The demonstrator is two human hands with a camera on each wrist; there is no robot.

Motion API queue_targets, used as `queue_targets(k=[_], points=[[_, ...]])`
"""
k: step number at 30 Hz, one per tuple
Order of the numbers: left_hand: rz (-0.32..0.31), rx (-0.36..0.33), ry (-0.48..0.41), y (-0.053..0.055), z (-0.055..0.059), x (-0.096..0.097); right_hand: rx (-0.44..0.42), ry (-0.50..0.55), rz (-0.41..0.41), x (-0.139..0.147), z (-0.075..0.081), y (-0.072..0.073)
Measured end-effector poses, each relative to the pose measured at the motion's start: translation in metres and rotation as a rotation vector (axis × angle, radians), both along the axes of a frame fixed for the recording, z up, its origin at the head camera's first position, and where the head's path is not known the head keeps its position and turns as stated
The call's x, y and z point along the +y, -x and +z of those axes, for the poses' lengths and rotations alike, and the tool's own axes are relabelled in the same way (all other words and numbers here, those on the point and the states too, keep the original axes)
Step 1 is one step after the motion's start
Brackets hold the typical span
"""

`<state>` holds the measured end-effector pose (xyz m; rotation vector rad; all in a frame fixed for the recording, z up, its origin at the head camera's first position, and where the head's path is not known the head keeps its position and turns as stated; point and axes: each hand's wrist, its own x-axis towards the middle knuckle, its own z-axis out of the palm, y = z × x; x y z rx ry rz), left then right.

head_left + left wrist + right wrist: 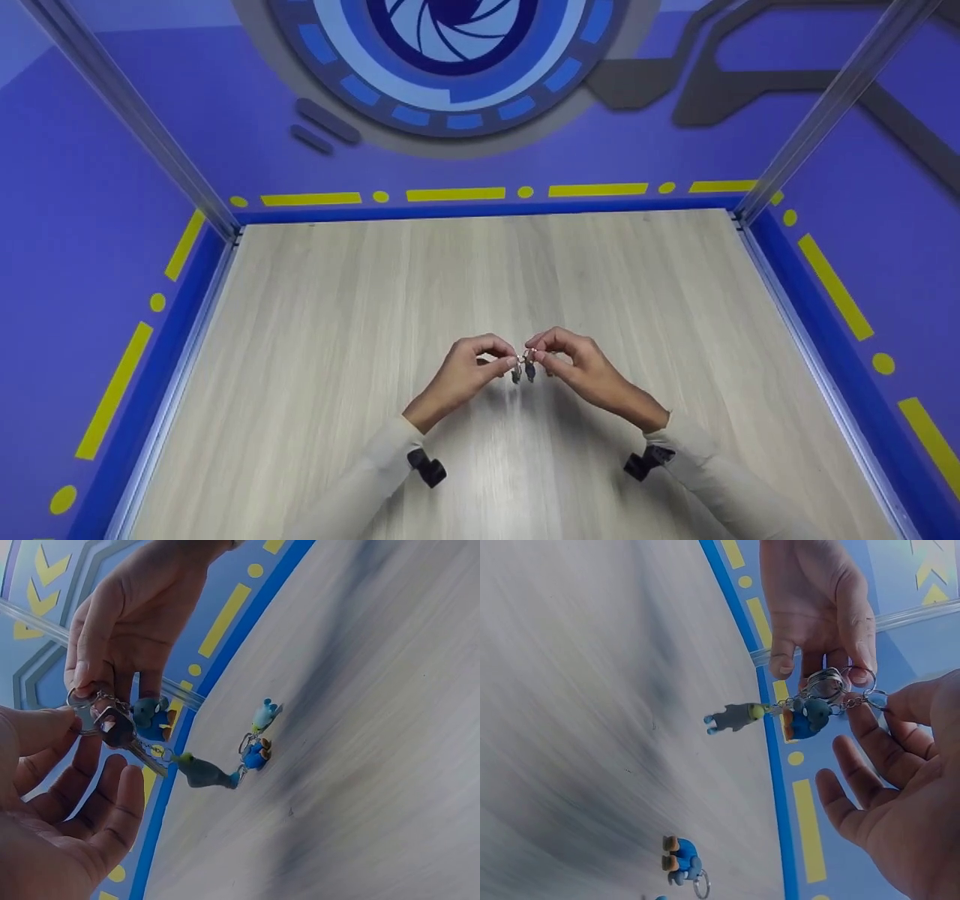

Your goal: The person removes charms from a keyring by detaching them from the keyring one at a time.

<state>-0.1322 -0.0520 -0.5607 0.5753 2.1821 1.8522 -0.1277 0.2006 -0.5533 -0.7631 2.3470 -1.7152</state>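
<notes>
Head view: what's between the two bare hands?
In the head view, silver metal rings and small, dark hanging charms show between the left hand and right hand.

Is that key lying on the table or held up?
Held up: in the left wrist view, the key hangs between the left hand and right hand, with the wall behind it.

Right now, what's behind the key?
In the left wrist view, the blue wall and a yellow stripe show behind the key. The bit it covers can't be seen.
</notes>
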Motion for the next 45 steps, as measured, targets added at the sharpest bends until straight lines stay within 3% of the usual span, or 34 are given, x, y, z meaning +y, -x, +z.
queue_targets(k=[9,18,24,28,35,45], points=[[-0.004,0.051,0.063,0.001,0.009,0.002,0.038,-0.034,-0.008,0.001,0.003,-0.002],[-0.033,-0.014,-0.117,0.002,0.007,-0.001,0.04,-0.003,-0.031,0.0,0.002,-0.004],[-0.041,-0.036,-0.129,0.002,0.005,-0.002,0.037,0.023,-0.046,-0.002,0.003,-0.003],[-0.034,-0.02,-0.089,0.002,0.007,-0.002,0.046,0.026,-0.057,-0.002,0.004,-0.003],[-0.011,0.063,0.063,0.003,0.013,-0.001,0.09,-0.017,-0.055,0.0,0.004,-0.003],[-0.011,0.136,0.137,0.004,0.021,0.004,0.136,-0.045,-0.05,-0.001,0.005,-0.005]])
